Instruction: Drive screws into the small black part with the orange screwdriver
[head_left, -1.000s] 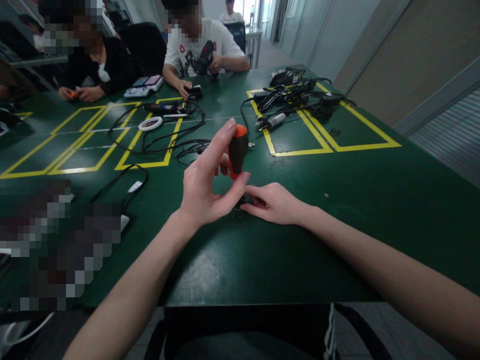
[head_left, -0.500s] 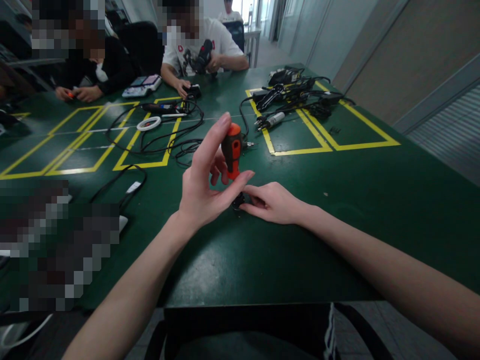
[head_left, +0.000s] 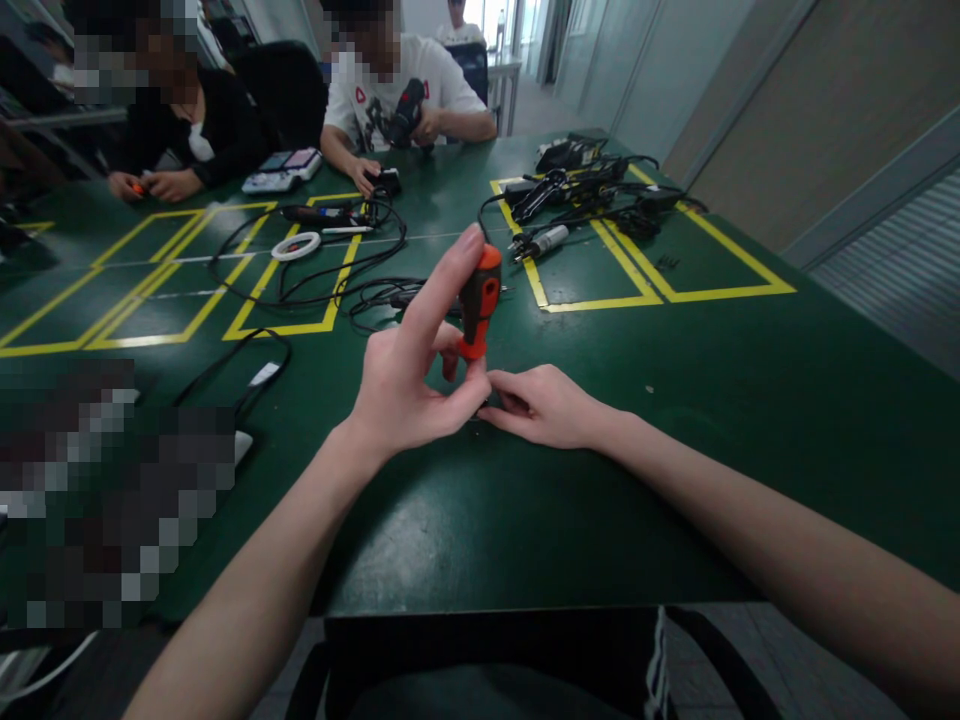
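An orange and dark grey screwdriver (head_left: 478,305) stands nearly upright, leaning a little to the right, over the middle of the green table. My left hand (head_left: 409,375) grips it, index finger pressed on the butt of the handle and thumb close to the collar. The shaft and tip are hidden behind the thumb. Right beside it, my right hand (head_left: 551,405) rests low on the table with thumb and index finger pinching a small black part (head_left: 483,405). Most of that part is covered by my fingers, so its kind does not show.
Black cables and tools (head_left: 555,195) lie in yellow-taped areas at the back right. A white ring (head_left: 296,246) and a corded pen-like tool (head_left: 322,215) lie at back left. Blurred-out devices (head_left: 150,500) occupy the left front. Two people sit across, one holding a power drill (head_left: 407,112).
My left hand and the screwdriver handle have shifted slightly right, and the handle now leans right. My thumb has drawn in, covering more of the black part. My right hand stays put.
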